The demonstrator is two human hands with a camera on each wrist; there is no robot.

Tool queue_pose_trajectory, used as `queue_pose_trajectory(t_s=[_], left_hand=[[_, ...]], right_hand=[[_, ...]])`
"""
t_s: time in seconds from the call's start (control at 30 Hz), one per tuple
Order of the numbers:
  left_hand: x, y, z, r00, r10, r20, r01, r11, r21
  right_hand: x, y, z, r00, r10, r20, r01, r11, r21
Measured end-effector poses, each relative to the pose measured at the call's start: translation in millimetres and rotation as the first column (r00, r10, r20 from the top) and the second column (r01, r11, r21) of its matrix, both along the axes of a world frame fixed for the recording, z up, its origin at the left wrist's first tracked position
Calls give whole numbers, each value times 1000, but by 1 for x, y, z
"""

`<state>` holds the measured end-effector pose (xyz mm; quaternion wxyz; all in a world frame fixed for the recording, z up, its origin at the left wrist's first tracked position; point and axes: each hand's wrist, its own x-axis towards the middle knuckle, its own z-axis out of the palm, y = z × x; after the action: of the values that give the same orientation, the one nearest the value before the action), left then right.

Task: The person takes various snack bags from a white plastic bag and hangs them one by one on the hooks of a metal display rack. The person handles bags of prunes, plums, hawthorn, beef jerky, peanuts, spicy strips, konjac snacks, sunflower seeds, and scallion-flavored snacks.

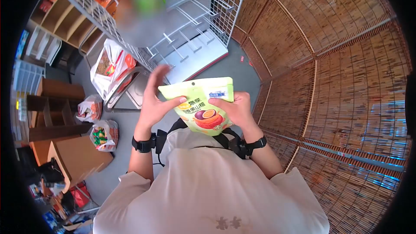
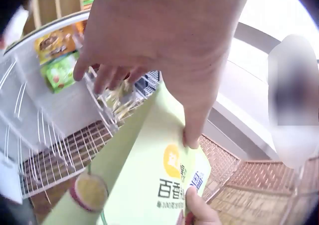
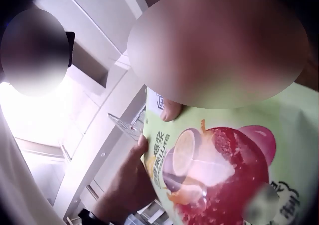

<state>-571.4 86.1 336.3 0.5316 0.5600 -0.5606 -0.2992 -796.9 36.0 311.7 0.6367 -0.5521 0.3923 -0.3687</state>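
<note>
A pale green snack pouch with passion fruit pictures is held upright in front of the chest, its printed front toward the person. The right hand grips its right edge, thumb on the front near the top corner and fingers behind. At the left edge, the left hand touches the front with its thumb, while its other fingers extend away from the pouch. In the left wrist view, the left hand spreads beyond the pouch. The right wrist view shows the pouch close up, with the right hand partly blurred.
Ahead stands a wire display rack with metal hooks and a white base shelf. Woven reed screens line the right side. On the left are filled plastic bags, a folding cart and brown cabinets.
</note>
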Motion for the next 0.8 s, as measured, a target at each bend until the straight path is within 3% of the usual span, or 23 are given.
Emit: queue_pose_trajectory(t_s=[0.03,0.07,0.13,0.17,0.27,0.47,0.6,0.73,0.8], left_hand=[[-4,-4,-6,934,-128,-332,167,982,89],[-7,-5,-13,936,-137,-326,175,980,90],[-15,-12,-15,861,-117,-495,247,947,205],[-23,-16,-14,900,-53,-433,153,968,198],[-26,-33,-12,898,-4,-441,125,961,246],[-3,-69,-25,917,31,-399,103,944,312],[33,-105,-40,909,101,-405,78,913,401],[68,-147,-45,852,48,-522,134,943,305],[84,-164,-46,834,65,-547,147,931,334]], right_hand=[[-3,0,-1,998,-39,47,39,999,-7],[-4,-1,0,997,-48,53,48,999,-7],[-4,-4,5,985,-149,82,144,987,66],[-4,-7,4,984,-156,83,150,986,67],[-2,-25,3,976,-206,76,200,976,82],[25,-83,-2,995,-103,-10,104,993,48],[64,-126,-9,993,-108,57,101,989,112],[100,-170,-20,997,-57,46,51,990,129],[119,-188,-23,998,-44,50,38,993,112]])
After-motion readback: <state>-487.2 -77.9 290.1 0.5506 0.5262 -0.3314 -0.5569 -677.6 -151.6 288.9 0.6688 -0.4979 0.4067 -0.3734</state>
